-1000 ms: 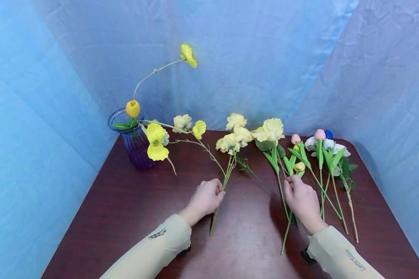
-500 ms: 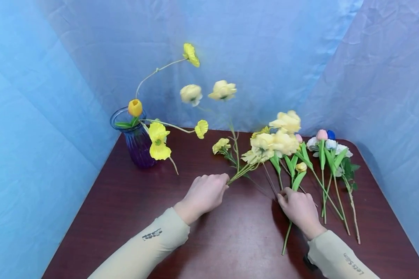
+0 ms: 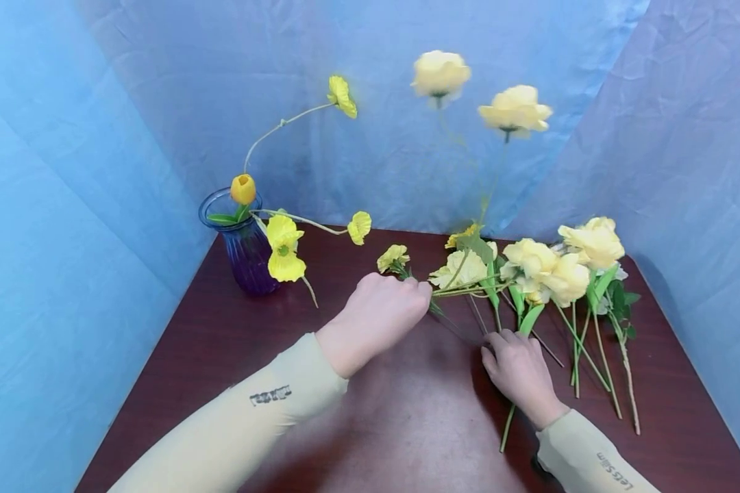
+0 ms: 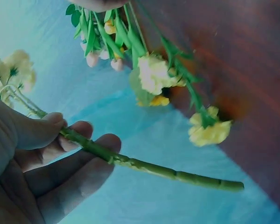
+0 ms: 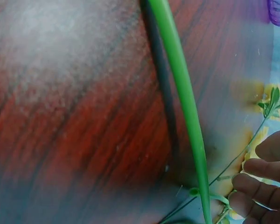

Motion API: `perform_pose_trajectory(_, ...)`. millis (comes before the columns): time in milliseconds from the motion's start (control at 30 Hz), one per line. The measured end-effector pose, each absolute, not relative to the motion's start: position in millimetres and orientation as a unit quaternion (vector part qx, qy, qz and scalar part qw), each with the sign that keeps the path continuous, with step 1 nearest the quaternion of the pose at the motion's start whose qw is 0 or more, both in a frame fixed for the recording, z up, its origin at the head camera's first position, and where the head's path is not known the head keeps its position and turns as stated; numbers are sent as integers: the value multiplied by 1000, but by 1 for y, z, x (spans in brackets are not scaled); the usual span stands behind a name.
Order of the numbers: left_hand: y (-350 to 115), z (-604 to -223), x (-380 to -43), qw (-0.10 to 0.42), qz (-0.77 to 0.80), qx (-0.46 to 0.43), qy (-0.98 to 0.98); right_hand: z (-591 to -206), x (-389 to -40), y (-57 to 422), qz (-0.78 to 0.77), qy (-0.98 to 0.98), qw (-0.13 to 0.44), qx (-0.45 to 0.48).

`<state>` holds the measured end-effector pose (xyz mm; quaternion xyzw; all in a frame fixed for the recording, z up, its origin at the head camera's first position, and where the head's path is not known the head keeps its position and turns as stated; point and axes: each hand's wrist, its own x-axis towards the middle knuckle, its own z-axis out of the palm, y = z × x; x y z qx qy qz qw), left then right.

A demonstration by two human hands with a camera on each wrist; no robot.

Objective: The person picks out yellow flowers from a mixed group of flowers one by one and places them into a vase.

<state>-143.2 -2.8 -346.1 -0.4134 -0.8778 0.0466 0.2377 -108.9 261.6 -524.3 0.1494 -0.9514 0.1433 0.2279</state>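
In the head view my left hand (image 3: 379,318) grips a spray of cream artificial flowers (image 3: 533,267), raised over the table. Two of its blooms stand high against the backdrop; others lean right over the loose flowers. The left wrist view shows its green stem (image 4: 144,164) held between thumb and fingers, the cut end poking out past them. My right hand (image 3: 521,373) is low among the loose stems, fingers loosely bent. In the right wrist view its fingers (image 5: 261,189) lie beside a thin stem and pale yellow blooms, while a bright green stem (image 5: 184,88) crosses in front.
A blue-purple glass vase (image 3: 247,263) at the left holds an orange-yellow tulip (image 3: 243,189) and yellow poppies (image 3: 286,250). Tulips and white flowers lie at the right, partly behind the spray. A yellow carnation (image 3: 393,257) lies mid-table. Blue cloth (image 3: 271,41) surrounds the table.
My left hand has lifted the cream spray and swung its blooms to the right, over the loose flowers. My right hand has moved slightly down and left among the stems.
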Motion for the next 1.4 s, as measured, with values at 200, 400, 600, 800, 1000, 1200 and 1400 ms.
perform_pose_trajectory(200, 2, -322, -138, 304, 73, -428, -848, -526, -107, 259, 144, -958, 195, 151)
perform_pose_trajectory(400, 0, -284, -138, 309, 113, -444, -834, -528, -106, 258, 149, -962, 169, 151)
perform_pose_trajectory(600, -6, -243, -142, 238, 115, -455, -851, -533, -107, 259, 137, -959, 189, 159)
perform_pose_trajectory(800, -14, -207, -150, 169, 103, -440, -876, -535, -106, 258, 147, -955, 191, 170)
perform_pose_trajectory(1000, -30, -177, -171, 139, 94, -408, -897, -538, -105, 255, 144, -954, 192, 178)
perform_pose_trajectory(1200, -54, -152, -191, 119, 83, -362, -921, -540, -104, 255, 137, -955, 189, 184)
perform_pose_trajectory(1400, -87, -147, -208, 135, 25, -326, -936, -542, -103, 255, 126, -957, 179, 190)
